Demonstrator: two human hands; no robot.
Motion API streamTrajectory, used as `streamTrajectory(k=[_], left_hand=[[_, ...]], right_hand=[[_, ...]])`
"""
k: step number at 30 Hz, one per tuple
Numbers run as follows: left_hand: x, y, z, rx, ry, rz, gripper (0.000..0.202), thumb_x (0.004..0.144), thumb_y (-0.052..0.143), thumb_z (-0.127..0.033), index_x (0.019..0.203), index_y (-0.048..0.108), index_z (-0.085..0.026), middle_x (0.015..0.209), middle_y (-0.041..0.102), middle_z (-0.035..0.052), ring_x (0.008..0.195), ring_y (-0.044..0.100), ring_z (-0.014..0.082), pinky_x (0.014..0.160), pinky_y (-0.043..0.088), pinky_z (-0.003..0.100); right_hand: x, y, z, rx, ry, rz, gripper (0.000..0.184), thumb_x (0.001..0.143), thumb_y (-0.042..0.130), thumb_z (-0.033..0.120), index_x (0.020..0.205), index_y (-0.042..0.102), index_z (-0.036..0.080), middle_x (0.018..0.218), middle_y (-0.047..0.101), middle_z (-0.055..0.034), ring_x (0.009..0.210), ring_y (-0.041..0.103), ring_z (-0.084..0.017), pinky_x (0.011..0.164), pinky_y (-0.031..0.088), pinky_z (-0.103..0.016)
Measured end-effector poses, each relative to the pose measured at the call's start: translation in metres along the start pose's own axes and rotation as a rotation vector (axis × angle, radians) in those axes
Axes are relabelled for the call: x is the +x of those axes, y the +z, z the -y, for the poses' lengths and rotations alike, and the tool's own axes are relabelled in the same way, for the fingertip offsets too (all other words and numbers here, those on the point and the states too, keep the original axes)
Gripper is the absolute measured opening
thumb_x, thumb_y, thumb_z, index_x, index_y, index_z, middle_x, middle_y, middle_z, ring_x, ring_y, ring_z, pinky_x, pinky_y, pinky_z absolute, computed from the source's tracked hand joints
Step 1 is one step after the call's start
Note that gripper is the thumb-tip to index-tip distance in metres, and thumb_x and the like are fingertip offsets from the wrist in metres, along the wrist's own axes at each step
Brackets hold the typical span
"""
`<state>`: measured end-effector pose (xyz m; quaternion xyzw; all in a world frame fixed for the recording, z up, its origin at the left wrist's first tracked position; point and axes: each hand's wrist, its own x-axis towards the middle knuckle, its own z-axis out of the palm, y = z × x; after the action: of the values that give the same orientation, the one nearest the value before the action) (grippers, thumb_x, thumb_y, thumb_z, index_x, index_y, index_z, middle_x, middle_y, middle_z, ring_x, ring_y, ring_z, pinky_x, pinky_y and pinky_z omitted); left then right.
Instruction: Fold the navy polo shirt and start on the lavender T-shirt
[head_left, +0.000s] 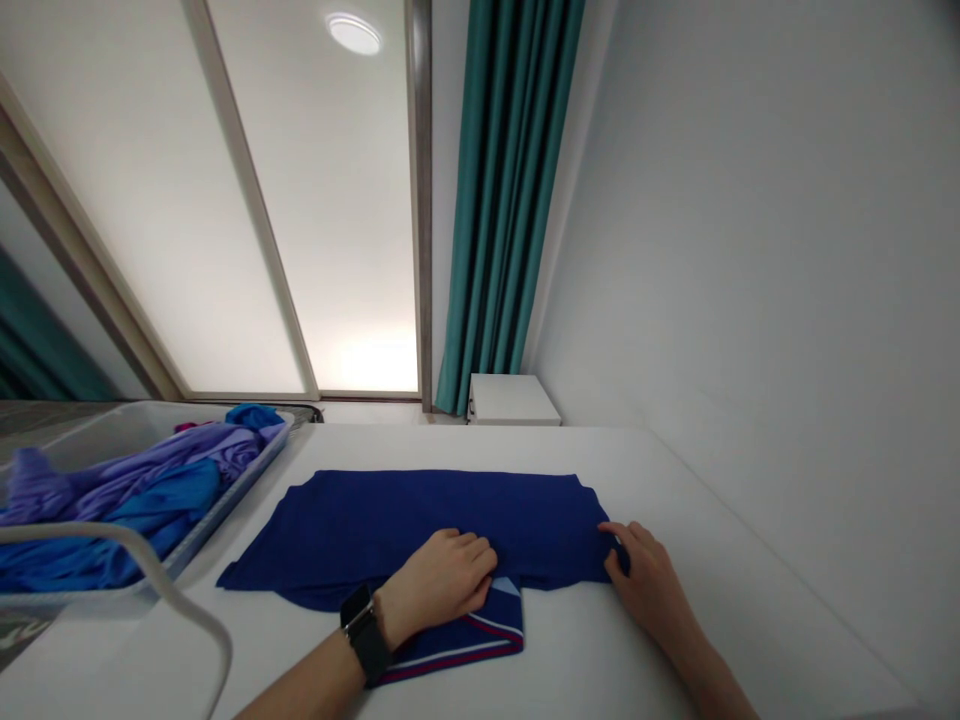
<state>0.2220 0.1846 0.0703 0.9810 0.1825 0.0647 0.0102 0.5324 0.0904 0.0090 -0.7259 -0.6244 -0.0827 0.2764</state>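
Nearest me, low left: a pale tube (161,577) loops in from the side and bends down toward the bottom edge. Beside it my left forearm enters, a dark-strapped watch (365,630) at the wrist.

Left hand (446,572): lies on the shirt (420,520), back up, fingers curled over the cloth. Whether this grip is clamped or merely pressing, I can't tell; the palm side is hidden. Striped trim (487,645), white and red on navy, juts from under it toward me.

Right hand (646,580): at the shirt's right end. Thumb and forefinger tips look apart, dark cloth beside and between them; I can't make out whether they pinch it.

Shirt: navy, folded, spread crosswise mid-table, its far edge nearly straight, left end tapering to a point.

Table (577,650): white. At its left, a pale basket (97,438) heaped with purple cloth (157,470) and blue cloth (172,505).

Past the table's far edge, a low white cabinet (514,400). Behind, a green curtain (510,200) hangs beside frosted doors (315,200). White wall (750,250) along my right.
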Motion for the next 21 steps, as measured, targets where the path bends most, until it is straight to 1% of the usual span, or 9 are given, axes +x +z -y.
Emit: streamTrajectory(k=[2, 4, 7, 10, 12, 14, 16, 18, 21], left_hand=[[-0.001, -0.003, 0.002, -0.083, -0.013, -0.029, 0.012, 0.095, 0.047, -0.027, 0.090, 0.055, -0.020, 0.087, 0.066, 0.0025, 0.082, 0.064, 0.0170, 0.075, 0.046, 0.029], [-0.002, -0.008, 0.006, -0.175, -0.062, -0.083, 0.018, 0.098, 0.039, -0.026, 0.097, 0.057, -0.022, 0.088, 0.067, 0.0018, 0.082, 0.064, 0.0159, 0.079, 0.047, 0.029], [-0.005, -0.017, 0.021, -0.214, -0.170, -0.179, 0.029, 0.100, 0.033, -0.023, 0.116, 0.057, -0.023, 0.103, 0.068, 0.0042, 0.093, 0.063, 0.0178, 0.088, 0.047, 0.032], [-0.015, -0.020, 0.044, -0.149, -0.230, -0.201, 0.036, 0.100, 0.035, -0.026, 0.132, 0.051, -0.022, 0.125, 0.062, 0.0075, 0.113, 0.057, 0.0210, 0.099, 0.043, 0.038], [-0.029, -0.018, 0.062, -0.098, -0.245, -0.173, 0.042, 0.100, 0.037, -0.030, 0.140, 0.045, -0.022, 0.137, 0.056, 0.0081, 0.124, 0.051, 0.0214, 0.107, 0.038, 0.040], [-0.050, -0.013, 0.081, -0.043, -0.282, -0.137, 0.045, 0.100, 0.036, -0.034, 0.144, 0.042, -0.023, 0.146, 0.047, 0.0082, 0.133, 0.043, 0.0218, 0.112, 0.032, 0.042], [-0.074, -0.006, 0.097, 0.006, -0.369, -0.109, 0.048, 0.101, 0.034, -0.040, 0.145, 0.041, -0.024, 0.152, 0.040, 0.0084, 0.139, 0.037, 0.0232, 0.115, 0.028, 0.044], [-0.095, 0.002, 0.109, 0.038, -0.481, -0.084, 0.051, 0.100, 0.033, -0.045, 0.146, 0.040, -0.024, 0.154, 0.037, 0.0091, 0.141, 0.034, 0.0246, 0.116, 0.026, 0.046], [-0.113, 0.012, 0.119, 0.056, -0.614, -0.073, 0.053, 0.100, 0.033, -0.047, 0.147, 0.039, -0.023, 0.153, 0.038, 0.0093, 0.142, 0.033, 0.0248, 0.116, 0.024, 0.047]], right_hand=[[0.002, -0.004, 0.008, -0.119, -0.040, -0.045, 0.036, 0.080, 0.045, 0.019, 0.110, 0.064, 0.020, 0.091, 0.061, -0.0098, 0.086, 0.058, -0.026, 0.080, 0.047, -0.043], [0.007, -0.005, 0.020, -0.176, -0.089, -0.045, 0.039, 0.082, 0.044, 0.018, 0.117, 0.062, 0.020, 0.101, 0.061, -0.0121, 0.095, 0.057, -0.028, 0.084, 0.047, -0.045], [0.018, 0.003, 0.039, -0.130, -0.187, 0.039, 0.044, 0.089, 0.040, 0.022, 0.130, 0.056, 0.020, 0.119, 0.060, -0.0131, 0.113, 0.054, -0.028, 0.095, 0.044, -0.046], [0.032, 0.018, 0.060, -0.075, -0.252, 0.155, 0.047, 0.095, 0.035, 0.030, 0.138, 0.050, 0.019, 0.135, 0.055, -0.0134, 0.126, 0.049, -0.025, 0.105, 0.039, -0.044], [0.040, 0.030, 0.073, -0.080, -0.248, 0.221, 0.050, 0.098, 0.032, 0.036, 0.141, 0.047, 0.017, 0.144, 0.048, -0.0141, 0.133, 0.043, -0.025, 0.109, 0.036, -0.045], [0.046, 0.041, 0.083, -0.103, -0.223, 0.278, 0.055, 0.098, 0.031, 0.043, 0.144, 0.044, 0.015, 0.150, 0.041, -0.0148, 0.138, 0.037, -0.026, 0.112, 0.032, -0.048], [0.049, 0.050, 0.089, -0.129, -0.207, 0.319, 0.058, 0.098, 0.031, 0.047, 0.146, 0.041, 0.016, 0.153, 0.036, -0.0147, 0.141, 0.031, -0.028, 0.114, 0.026, -0.053], [0.053, 0.057, 0.089, -0.145, -0.204, 0.338, 0.059, 0.097, 0.032, 0.049, 0.148, 0.038, 0.020, 0.155, 0.033, -0.0133, 0.143, 0.028, -0.029, 0.113, 0.021, -0.059], [0.059, 0.063, 0.084, -0.152, -0.217, 0.345, 0.059, 0.097, 0.032, 0.050, 0.149, 0.035, 0.024, 0.156, 0.032, -0.0110, 0.143, 0.027, -0.028, 0.112, 0.019, -0.062]])
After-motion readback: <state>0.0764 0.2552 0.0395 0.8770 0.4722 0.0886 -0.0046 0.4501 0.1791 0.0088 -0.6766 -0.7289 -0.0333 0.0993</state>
